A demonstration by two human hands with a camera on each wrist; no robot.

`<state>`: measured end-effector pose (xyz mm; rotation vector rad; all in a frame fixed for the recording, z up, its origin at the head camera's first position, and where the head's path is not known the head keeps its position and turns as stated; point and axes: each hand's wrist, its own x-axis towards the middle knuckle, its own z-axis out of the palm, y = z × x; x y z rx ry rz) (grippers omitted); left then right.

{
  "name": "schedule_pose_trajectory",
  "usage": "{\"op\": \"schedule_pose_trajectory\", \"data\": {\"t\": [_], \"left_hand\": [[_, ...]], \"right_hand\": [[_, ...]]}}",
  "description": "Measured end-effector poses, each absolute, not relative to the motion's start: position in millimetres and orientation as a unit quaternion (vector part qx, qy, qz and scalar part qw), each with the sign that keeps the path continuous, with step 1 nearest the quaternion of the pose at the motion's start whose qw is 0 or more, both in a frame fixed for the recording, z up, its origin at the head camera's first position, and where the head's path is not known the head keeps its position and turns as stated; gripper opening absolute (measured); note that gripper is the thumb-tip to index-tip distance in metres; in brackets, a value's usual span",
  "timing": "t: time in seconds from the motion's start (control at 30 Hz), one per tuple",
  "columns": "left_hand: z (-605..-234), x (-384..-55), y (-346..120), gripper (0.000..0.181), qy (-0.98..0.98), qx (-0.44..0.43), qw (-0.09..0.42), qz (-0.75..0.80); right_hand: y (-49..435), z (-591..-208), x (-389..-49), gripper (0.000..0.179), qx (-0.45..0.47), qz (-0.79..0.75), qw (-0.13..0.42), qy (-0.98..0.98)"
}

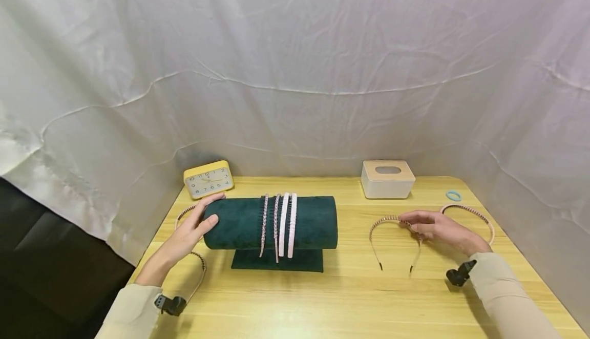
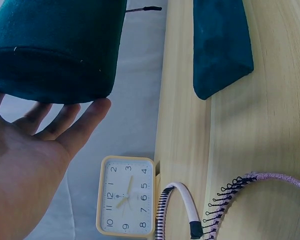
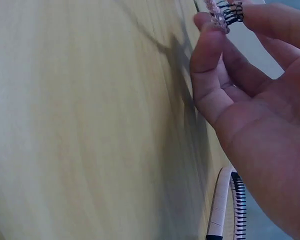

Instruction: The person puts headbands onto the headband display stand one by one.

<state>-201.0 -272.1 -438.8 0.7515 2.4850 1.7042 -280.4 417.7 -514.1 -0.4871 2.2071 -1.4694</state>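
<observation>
My left hand rests against the left end of a dark green velvet headband stand. In the left wrist view, that hand's fingers reach out, relaxed, to the edge of the roll. Several headbands hang over the roll, among them a pink braided one and a smooth pale one. My right hand pinches a sparkly pink headband with small dark comb teeth near the top of its arch, its two ends pointing toward me. Close up, thumb and fingers grip its band.
A yellow alarm clock stands at the back left, a white tissue box with a wooden lid at the back right. A blue ring lies by the right edge. Loose headbands lie beyond my right hand and beside my left forearm.
</observation>
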Motion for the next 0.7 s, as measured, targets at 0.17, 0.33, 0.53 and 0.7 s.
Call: {"op": "schedule_pose_trajectory", "data": {"t": [0.17,0.33,0.53,0.7], "left_hand": [[-437.7,-200.2,-272.1,0.055,0.798,0.243,0.021,0.551],[-437.4,-199.8,-272.2,0.055,0.800,0.241,0.020,0.549],[-437.2,-200.0,-272.2,0.056,0.803,0.238,0.019,0.546],[-437.8,-200.3,-272.6,0.056,0.804,0.237,0.020,0.545]], "right_hand": [[418.1,-515.0,-280.3,0.052,-0.191,-0.549,0.250,0.774],[419.6,-516.6,-280.2,0.050,-0.185,-0.577,0.254,0.754],[421.6,-519.2,-282.3,0.045,-0.203,-0.642,0.264,0.691],[421.9,-519.3,-282.6,0.041,-0.202,-0.671,0.264,0.662]]}}
